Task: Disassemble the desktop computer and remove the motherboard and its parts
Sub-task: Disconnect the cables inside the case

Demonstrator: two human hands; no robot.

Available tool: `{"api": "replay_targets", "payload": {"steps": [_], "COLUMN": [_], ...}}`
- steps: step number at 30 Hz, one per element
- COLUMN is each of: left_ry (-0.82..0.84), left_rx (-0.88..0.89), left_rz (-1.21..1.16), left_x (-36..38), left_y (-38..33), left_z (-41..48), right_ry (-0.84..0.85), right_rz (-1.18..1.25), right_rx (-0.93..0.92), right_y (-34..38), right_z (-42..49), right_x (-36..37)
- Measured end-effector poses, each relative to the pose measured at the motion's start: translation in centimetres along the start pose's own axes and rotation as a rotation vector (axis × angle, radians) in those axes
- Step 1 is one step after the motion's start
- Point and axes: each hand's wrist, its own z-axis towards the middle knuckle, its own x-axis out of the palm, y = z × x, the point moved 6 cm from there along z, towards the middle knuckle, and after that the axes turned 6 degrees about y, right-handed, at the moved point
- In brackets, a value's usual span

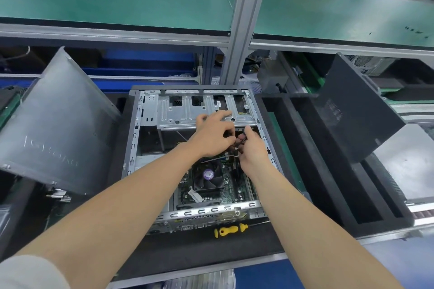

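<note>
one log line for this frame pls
stage: cables in open case | left hand: grips cable bundle | right hand: pinches cable bundle | motherboard: in case | screwdriver: lying in front of case

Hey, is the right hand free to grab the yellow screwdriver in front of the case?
Probably not yet: the right hand pinches the cable bundle inside the case. The screwdriver lies uncovered on the mat, so the way looks free once it lets go.
</note>
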Motion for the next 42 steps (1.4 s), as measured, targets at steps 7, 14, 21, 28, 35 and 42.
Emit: {"api": "replay_targets", "payload": {"steps": [7, 14, 21, 28, 35, 42], "left_ry": [0.057, -0.02, -0.032, 0.095, 0.191, 0.214], "left_rx": [-0.016, 0.109, -0.058, 0.021, 0.011, 0.254], "left_rz": [-0.055, -0.174, -0.422, -0.381, -0.073, 0.678], "left_x": [-0.3, -1.6, -1.2, 0.0, 0.2, 1.7], "left_y": [-0.1, -0.3, 0.3, 1.8, 2.5, 1.1], "left_z": [-0.1, -1.8, -3.2, -4.2, -4.7, -4.3], "right_ry": [-0.016, 0.193, 0.432, 0.548, 0.346, 0.35], "right_rz": [0.096, -0.11, -0.483, -0.665, -1.197, -1.919], "right_rx": [0.017, 0.058, -0.079, -0.108, -0.225, 0.061], "right_y": [-0.9, 0.2, 3.0, 4.0, 6.6, 2.7], "right_z": [-1.2, -2.8, -3.6, -3.9, -2.3, -1.7], "right_x": [-0.3, -0.1, 1.1, 1.7, 0.2, 0.8]}}
